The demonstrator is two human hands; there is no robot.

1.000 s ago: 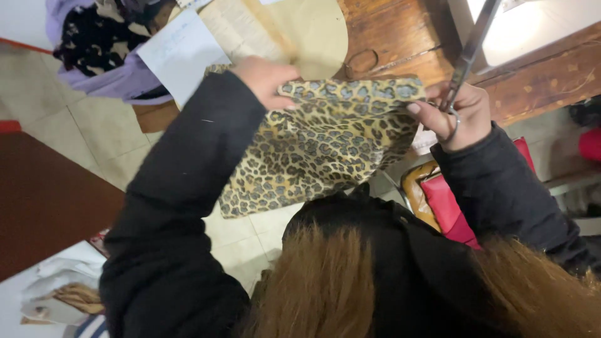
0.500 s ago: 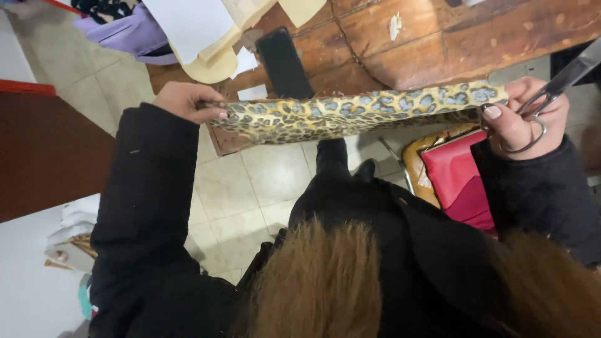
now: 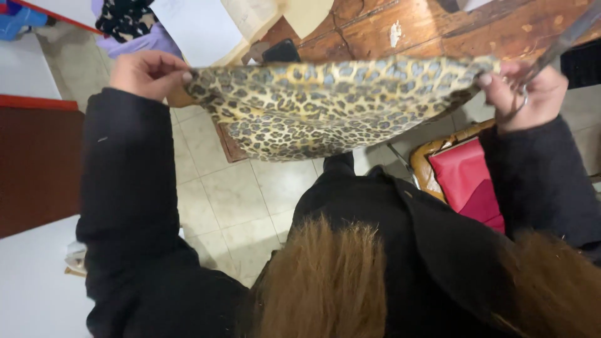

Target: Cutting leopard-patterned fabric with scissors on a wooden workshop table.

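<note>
A leopard-print fabric piece is stretched out flat between my two hands above the floor, in front of a wooden table. My left hand pinches its left corner. My right hand pinches the right corner and also has metal scissors hooked on its fingers, blades pointing up and right. Both arms wear black sleeves. A fur-trimmed black hood fills the lower middle of the view.
The worn wooden table carries paper patterns and a dark phone. A chair with a red cushion stands at lower right. Purple and patterned cloth lies at upper left. Beige floor tiles lie below.
My hands have drawn apart and spread the fabric wide and flat; a second ago it hung bunched between them. The view has shifted down toward the floor.
</note>
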